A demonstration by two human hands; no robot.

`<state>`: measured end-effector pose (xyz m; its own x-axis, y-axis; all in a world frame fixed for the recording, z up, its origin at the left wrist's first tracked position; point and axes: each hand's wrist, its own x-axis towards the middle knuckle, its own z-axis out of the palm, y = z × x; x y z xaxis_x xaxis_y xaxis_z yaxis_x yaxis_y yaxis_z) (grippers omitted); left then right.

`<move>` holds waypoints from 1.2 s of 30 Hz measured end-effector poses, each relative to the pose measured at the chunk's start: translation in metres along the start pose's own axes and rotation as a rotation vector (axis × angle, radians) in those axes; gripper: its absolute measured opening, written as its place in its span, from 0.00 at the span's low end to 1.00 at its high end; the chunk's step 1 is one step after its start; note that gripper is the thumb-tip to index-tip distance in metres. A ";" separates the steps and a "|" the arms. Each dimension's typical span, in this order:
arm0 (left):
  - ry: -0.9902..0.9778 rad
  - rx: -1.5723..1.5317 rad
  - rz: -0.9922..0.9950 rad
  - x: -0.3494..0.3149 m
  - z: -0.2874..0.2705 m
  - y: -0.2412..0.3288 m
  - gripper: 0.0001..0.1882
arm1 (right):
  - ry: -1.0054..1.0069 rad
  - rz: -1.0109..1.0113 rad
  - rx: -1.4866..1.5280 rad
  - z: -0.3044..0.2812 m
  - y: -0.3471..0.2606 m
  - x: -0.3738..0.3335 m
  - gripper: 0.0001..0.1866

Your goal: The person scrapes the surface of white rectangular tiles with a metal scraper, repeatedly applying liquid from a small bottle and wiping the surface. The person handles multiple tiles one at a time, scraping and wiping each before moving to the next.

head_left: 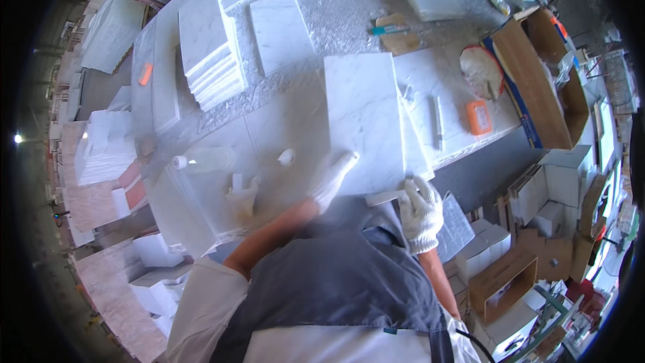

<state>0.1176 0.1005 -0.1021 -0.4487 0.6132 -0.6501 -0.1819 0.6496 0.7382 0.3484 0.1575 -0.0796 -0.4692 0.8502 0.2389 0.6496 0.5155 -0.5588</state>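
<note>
We have a veined white marble tile (366, 117) directly in front of us on the dusty workbench (201, 121), and another tile (418, 140) shows from under its edge at about four o'clock. Taking every clock direction from the marble tile's middle, our left hand (337, 176), in a white knitted glove, is at seven o'clock; its fingers are straight and close together, laid at the tile's near-left edge. Our right hand (422, 215), gloved alike, is at five o'clock by the near-right corner; its fingers are bent, but we cannot tell whether they grip the stone.

At three o'clock we see a slim white stick (439, 123) and, beyond it, an orange block (479, 117). A round, red-rimmed dish (481, 72) sits just past two, with an open cardboard box (543, 87) farther out. At ten there is a stack of marble tiles (209, 54); toward eight, a whitish cup (240, 196); between eight and nine, a pale bottle (205, 160) on its side.
</note>
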 end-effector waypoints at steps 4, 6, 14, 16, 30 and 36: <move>-0.007 -0.162 0.016 -0.013 0.012 0.010 0.18 | -0.080 0.246 0.179 -0.013 0.006 -0.014 0.15; 0.014 -0.084 0.013 -0.021 0.017 0.019 0.17 | -0.292 0.742 0.781 -0.018 0.012 -0.025 0.21; -0.134 0.120 0.101 -0.042 0.034 0.051 0.27 | -0.069 0.813 1.429 0.022 0.009 0.012 0.20; -0.170 0.100 0.071 -0.044 0.035 0.057 0.28 | -0.041 0.810 1.784 0.007 0.010 0.031 0.17; 0.333 1.153 1.065 0.101 0.050 0.122 0.23 | 0.070 0.540 1.534 0.045 0.131 0.304 0.13; 0.229 1.187 1.020 0.109 0.054 0.141 0.27 | 0.118 0.588 1.759 0.070 0.166 0.432 0.13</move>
<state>0.0908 0.2831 -0.0787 -0.0864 0.9875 0.1315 0.9773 0.0584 0.2035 0.2117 0.6026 -0.1249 -0.3526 0.8983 -0.2622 -0.6337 -0.4354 -0.6394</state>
